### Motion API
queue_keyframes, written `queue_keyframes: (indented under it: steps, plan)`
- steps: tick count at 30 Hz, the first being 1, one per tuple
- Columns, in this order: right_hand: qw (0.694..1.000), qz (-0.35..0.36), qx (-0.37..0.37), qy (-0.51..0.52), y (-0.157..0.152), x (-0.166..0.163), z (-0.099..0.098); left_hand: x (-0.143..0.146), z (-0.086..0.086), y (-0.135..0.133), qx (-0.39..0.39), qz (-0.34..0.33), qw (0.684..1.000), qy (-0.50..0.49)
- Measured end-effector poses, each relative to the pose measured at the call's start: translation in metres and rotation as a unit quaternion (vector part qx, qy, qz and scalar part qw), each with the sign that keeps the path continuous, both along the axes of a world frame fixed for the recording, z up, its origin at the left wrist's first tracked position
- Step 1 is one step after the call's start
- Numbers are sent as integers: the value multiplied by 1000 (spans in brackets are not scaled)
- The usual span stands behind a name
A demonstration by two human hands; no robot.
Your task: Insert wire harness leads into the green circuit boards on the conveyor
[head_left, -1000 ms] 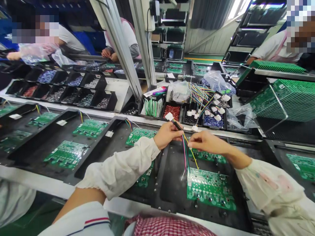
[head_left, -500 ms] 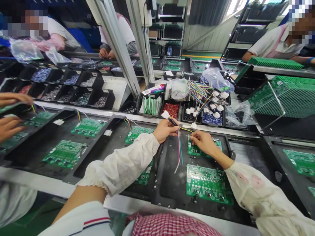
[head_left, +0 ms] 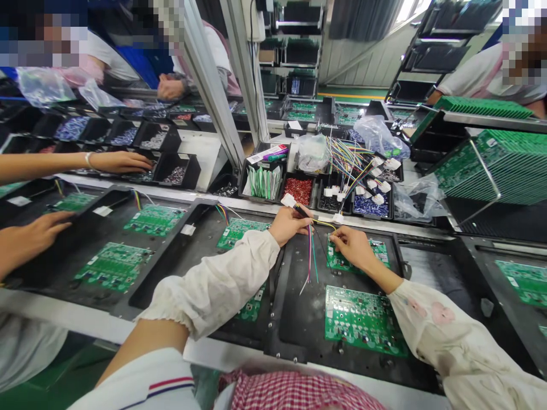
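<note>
My left hand is closed on a wire harness with a white connector at its top end. Its loose coloured wires hang below the fingers over the black tray. A yellow wire of the harness runs across to my right hand, whose fingers pinch it at the upper green circuit board. Those fingertips hide the exact spot where the wire meets the board. Nearer to me, a second green circuit board lies flat in the same tray.
Behind the tray stand bins of red parts and blue parts, with more wire harnesses heaped above. At left, a co-worker's hand reaches into the parts bins. A rack of green boards stands at right.
My hands stay nearly in place, still on the harness and yellow wire. At left, the co-worker's one hand has moved up to the bins; the other has shifted right over the tray.
</note>
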State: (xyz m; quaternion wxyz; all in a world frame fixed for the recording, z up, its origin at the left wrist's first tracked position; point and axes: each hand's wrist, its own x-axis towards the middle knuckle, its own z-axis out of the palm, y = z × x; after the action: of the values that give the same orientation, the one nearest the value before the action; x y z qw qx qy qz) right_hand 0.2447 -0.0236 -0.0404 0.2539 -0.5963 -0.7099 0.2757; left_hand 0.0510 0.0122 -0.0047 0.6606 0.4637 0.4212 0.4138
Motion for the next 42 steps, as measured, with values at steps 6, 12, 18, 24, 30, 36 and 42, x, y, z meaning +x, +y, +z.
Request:
queue_keyframes:
  steps: [6,12,18,24,30,36,42]
  plan:
    - [1000,-11,-8,10,0,0,-1,0,0,0,-7,-4,1000,8]
    - [1000,-21,-2,-9,-1,-2,0,1,2,0,-10,-3,1000,14]
    - [999,-2,10,-41,-2,-2,1,2,1,1,-15,0,1000,15]
    - [986,59,90,-124,-6,2,2,2,2,1,-12,-2,1000,16]
    - [977,99,97,-164,-6,6,1,2,5,1,-19,3,999,31]
    - [972,121,82,-184,-5,6,3,2,2,2,-19,-4,1000,18]
    - [984,59,1,-166,-2,3,19,3,-2,3,-14,11,1000,12]
